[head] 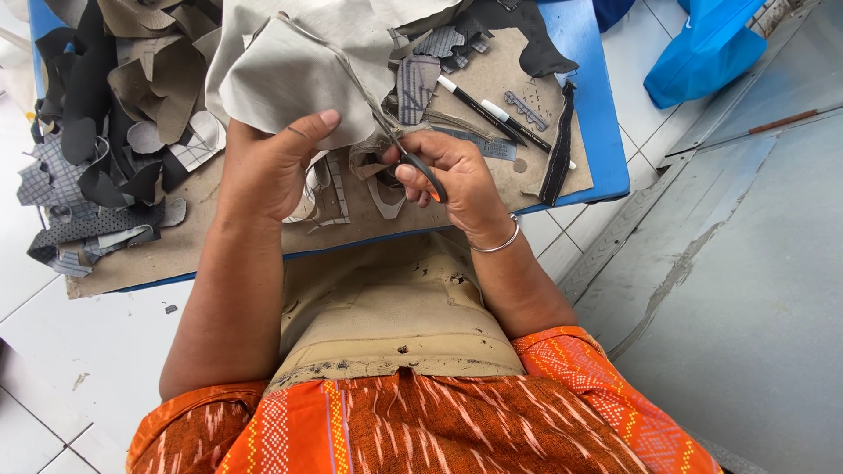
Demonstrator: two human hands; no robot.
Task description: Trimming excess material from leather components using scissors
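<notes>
head view showed the left hand [272,162] pinching a grey fabric piece [299,75] above the worktop [597,96], while the right hand [452,175] gripped scissors [413,158] cutting its edge; black markers [492,114] lay nearby.

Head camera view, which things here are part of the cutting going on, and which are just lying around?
In use:
left hand gripping the grey fabric sheet
right hand working the scissors into that sheet

Lying about:
two marker pens
black and grey offcuts
brown cardboard mat
blue bag
</notes>
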